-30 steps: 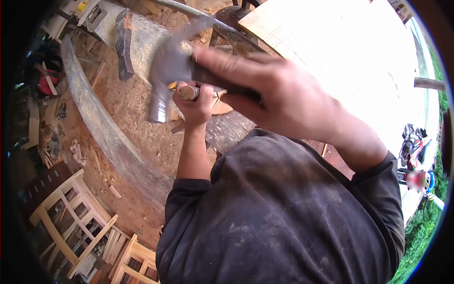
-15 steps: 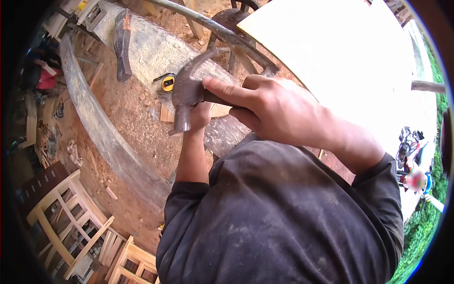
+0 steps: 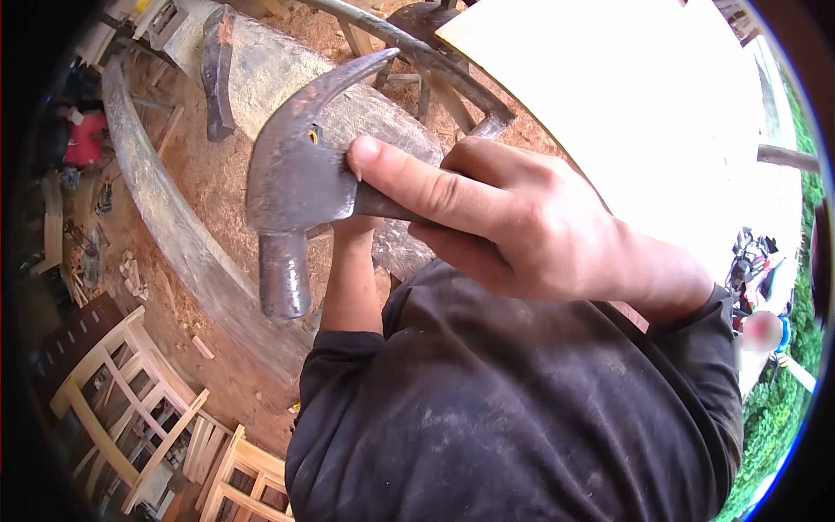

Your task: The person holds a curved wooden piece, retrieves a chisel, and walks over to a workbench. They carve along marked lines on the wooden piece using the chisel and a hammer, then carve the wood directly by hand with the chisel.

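My right hand point(image 3: 504, 209) is wrapped round the handle of a claw hammer point(image 3: 300, 183), thumb stretched along it close to the head. The steel head looms large before the camera, claw pointing up and striking face down. Behind it is my left hand point(image 3: 355, 226); only the wrist end shows, so its fingers and anything in them are hidden. Below both lies a worn wooden plank point(image 3: 374, 113) strewn with sawdust. Through the gap by the claw shows a sliver of a yellow tape measure point(image 3: 315, 134).
A dark curved wood block point(image 3: 217, 78) lies on the plank's far part. To the left runs a long curved beam point(image 3: 174, 209). Pale wooden frames point(image 3: 130, 391) stand lower left. A bright white sheet point(image 3: 644, 104) fills the upper right. Someone in red point(image 3: 85, 139) is far left.
The hammer in my right hand has risen toward the camera and shifted left, so its head looks much larger. It now covers most of my left hand and the tape measure.
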Demonstrator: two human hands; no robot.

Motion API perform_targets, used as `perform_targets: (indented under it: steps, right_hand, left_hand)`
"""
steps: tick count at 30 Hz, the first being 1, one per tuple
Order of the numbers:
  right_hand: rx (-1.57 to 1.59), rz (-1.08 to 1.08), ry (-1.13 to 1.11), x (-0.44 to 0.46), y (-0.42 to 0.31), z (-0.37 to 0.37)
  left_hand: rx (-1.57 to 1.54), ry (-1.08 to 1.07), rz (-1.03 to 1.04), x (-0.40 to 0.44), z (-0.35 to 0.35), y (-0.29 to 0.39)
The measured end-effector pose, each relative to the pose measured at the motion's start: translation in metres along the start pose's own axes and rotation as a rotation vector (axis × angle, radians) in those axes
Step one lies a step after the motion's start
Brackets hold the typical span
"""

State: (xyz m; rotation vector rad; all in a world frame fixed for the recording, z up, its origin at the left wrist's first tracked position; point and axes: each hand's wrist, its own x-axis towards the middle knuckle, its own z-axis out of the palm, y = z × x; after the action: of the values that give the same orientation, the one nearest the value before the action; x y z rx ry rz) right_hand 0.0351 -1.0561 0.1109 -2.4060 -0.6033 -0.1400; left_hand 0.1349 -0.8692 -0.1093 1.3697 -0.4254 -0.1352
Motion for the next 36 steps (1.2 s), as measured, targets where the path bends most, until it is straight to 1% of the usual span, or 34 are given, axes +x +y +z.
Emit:
perform_targets:
  steps: [1, 2, 3, 4, 5, 6, 7, 8, 9, 11, 12, 13, 14, 15, 16, 18, 20, 21, 22, 24, 25, 26, 27, 28, 29, 30, 33, 34, 35, 36]
  right_hand:
    - [0.022, -0.015, 0.016, -0.001, 0.001, 0.002]
    - [-0.043, 0.084, -0.102, 0.002, 0.006, 0.005]
    - [-0.119, 0.174, -0.227, 0.005, 0.01, 0.008]
    - [-0.166, 0.245, -0.286, 0.008, 0.012, 0.011]
    - [-0.175, 0.239, -0.282, 0.009, 0.011, 0.006]
    - [-0.12, 0.218, -0.252, 0.01, 0.009, 0.0]
    - [-0.057, 0.202, -0.228, 0.009, 0.008, -0.003]
    - [-0.056, 0.199, -0.236, 0.008, 0.011, -0.001]
    - [0.124, 0.166, -0.101, 0.005, 0.015, 0.005]
    - [0.412, 0.316, -0.085, 0.002, 0.013, -0.003]
    - [0.409, 0.31, -0.09, -0.002, 0.017, 0.003]
    - [0.417, 0.307, 0.006, -0.01, 0.027, 0.017]
    - [0.426, 0.303, 0.101, -0.017, 0.037, 0.032]
    - [0.4, 0.365, 0.085, -0.024, 0.044, 0.042]
    - [0.401, 0.364, 0.078, -0.029, 0.05, 0.048]
    - [0.256, 0.633, -0.208, -0.037, 0.06, 0.06]
    - [0.108, 0.543, -0.233, -0.047, 0.073, 0.083]
    - [0.11, 0.502, -0.212, -0.054, 0.081, 0.101]
    - [0.113, 0.507, -0.214, -0.056, 0.085, 0.113]
    - [0.105, 0.542, -0.324, -0.054, 0.087, 0.13]
    - [0.076, 0.595, -0.389, -0.051, 0.086, 0.135]
    - [0.082, 0.592, -0.395, -0.053, 0.086, 0.138]
    - [-0.004, 0.586, -0.39, -0.054, 0.086, 0.142]
    - [-0.093, 0.578, -0.384, -0.054, 0.086, 0.144]
    - [-0.114, 0.574, -0.41, -0.053, 0.087, 0.146]
    - [-0.111, 0.573, -0.412, -0.052, 0.086, 0.145]
    - [-0.102, 0.587, -0.436, -0.05, 0.088, 0.14]
    - [-0.011, 0.561, -0.421, -0.051, 0.095, 0.137]
    - [0.079, 0.531, -0.407, -0.052, 0.1, 0.133]
    - [0.078, 0.519, -0.412, -0.054, 0.102, 0.128]
  left_hand:
    - [0.025, 0.035, 0.037, 0.002, 0.007, 0.011]
    - [0.11, 0.03, 0.208, 0.004, 0.015, 0.025]
    - [0.388, -0.07, 0.285, 0.01, 0.008, 0.025]
    - [0.331, -0.049, 0.277, 0.011, 0.007, 0.019]
    - [0.314, -0.026, 0.277, 0.011, 0.007, 0.016]
    - [0.297, 0.001, 0.272, 0.01, 0.007, 0.015]
    - [0.24, 0.175, 0.353, 0.014, 0.009, 0.012]
    - [0.065, 0.325, 0.29, 0.021, 0.008, 0.007]
    - [-0.123, 0.481, 0.251, 0.028, 0.007, 0.003]
    - [-0.369, 0.516, 0.064, 0.032, -0.016, 0.003]
    - [-0.31, 0.434, 0.067, 0.031, -0.026, 0.005]
    - [-0.364, 0.493, 0.036, 0.035, -0.015, 0.033]
    - [-0.476, 0.463, 0.053, 0.034, -0.021, 0.024]
    - [-0.435, 0.489, 0.067, 0.034, -0.016, 0.028]
    - [-0.392, 0.513, 0.075, 0.03, -0.009, 0.034]
    - [-0.331, 0.49, 0.108, 0.023, 0.002, 0.039]
    - [-0.272, 0.458, 0.139, 0.022, 0.005, 0.037]
    - [-0.291, 0.43, 0.151, 0.02, 0.004, 0.034]
    - [-0.309, 0.402, 0.164, 0.019, 0.003, 0.032]
    - [-0.303, 0.395, 0.165, 0.019, 0.002, 0.033]
    - [-0.345, 0.399, 0.18, 0.018, 0.0, 0.033]
    - [-0.386, 0.406, 0.196, 0.018, -0.002, 0.033]
    - [-0.429, 0.426, 0.153, 0.018, -0.007, 0.037]
    - [-0.468, 0.394, 0.167, 0.018, -0.018, 0.033]
    - [-0.515, 0.418, 0.165, 0.018, -0.031, 0.034]
    - [-0.561, 0.439, 0.161, 0.02, -0.042, 0.04]
    - [-0.48, 0.44, 0.183, 0.028, -0.046, 0.079]
    - [-0.458, 0.437, 0.21, 0.029, -0.047, 0.084]
    - [-0.362, 0.3, 0.284, 0.031, -0.051, 0.083]
    - [-0.327, 0.224, 0.312, 0.033, -0.058, 0.072]
